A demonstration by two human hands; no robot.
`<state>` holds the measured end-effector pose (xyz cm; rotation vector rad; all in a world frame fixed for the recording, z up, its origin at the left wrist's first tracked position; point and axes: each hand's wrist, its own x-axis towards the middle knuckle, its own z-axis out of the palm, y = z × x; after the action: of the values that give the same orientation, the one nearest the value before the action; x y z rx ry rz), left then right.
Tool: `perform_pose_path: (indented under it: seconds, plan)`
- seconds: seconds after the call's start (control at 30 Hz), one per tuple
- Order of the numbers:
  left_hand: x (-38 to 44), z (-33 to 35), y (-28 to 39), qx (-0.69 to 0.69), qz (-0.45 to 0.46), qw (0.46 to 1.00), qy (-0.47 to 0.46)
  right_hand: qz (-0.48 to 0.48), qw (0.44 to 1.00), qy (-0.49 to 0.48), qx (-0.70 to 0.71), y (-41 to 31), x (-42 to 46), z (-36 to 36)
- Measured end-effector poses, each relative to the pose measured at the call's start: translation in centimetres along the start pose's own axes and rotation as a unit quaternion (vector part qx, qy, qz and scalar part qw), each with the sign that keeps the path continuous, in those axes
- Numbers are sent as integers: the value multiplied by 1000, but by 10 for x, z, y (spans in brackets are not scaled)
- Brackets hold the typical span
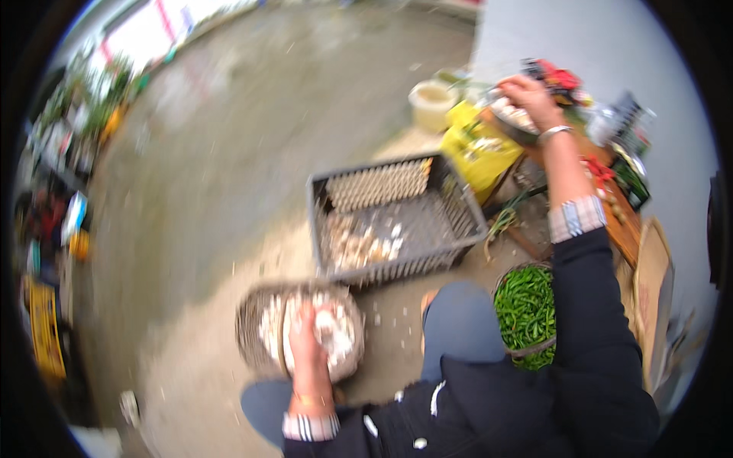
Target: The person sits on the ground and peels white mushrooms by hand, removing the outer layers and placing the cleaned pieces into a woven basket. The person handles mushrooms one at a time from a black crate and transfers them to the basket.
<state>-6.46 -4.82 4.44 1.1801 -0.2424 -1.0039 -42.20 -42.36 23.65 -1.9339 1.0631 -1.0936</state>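
Observation:
My left hand (306, 338) reaches into a handled wicker basket (255, 332) of small whitish pieces, perhaps garlic cloves; blur hides what its fingers hold. At the upper right, my right hand (529, 97) is over a dark bowl (518, 131) with similar pale pieces, its fingers at the far rim; their grip is unclear. Between the hands stands a black plastic crate (401, 269) with pale pieces and brownish bits at its near left. A yellow bag (472, 154) with whitish bits on it lies beside the bowl.
Green chili peppers (525, 309) fill a basket by my right knee. A cream bucket (432, 106) stands behind the crate. Along the wall, a wooden bench (621, 220) bears red items and packages, with cardboard (653, 286) at its near end. Plants and a yellow crate (46, 326) are at far left.

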Motion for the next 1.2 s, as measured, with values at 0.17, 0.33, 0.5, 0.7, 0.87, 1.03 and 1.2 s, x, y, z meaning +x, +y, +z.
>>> perform_pose_path:
  seconds: [0.17,0.33,0.5,0.7,0.87,1.03,1.2]
  plan:
    - [6,-45,53,30,206,978,5,15,961,-261,93,-41,-108,179]
    - [-5,-62,68,-46,149,988,7,124,870,-473,69,-67,-188,339]
    - [-9,-50,34,79,33,994,-73,308,729,-432,432,-48,-214,378]
    - [-2,-42,4,94,22,993,-68,162,785,-453,390,-53,-227,370]
    - [-2,-33,-1,51,-7,993,-110,150,817,-445,336,-55,-229,362]
    - [-3,-25,-5,158,-8,984,-79,71,900,-401,154,-51,-230,356]
    - [-3,-19,-9,249,18,965,-83,77,899,-414,123,-52,-226,347]
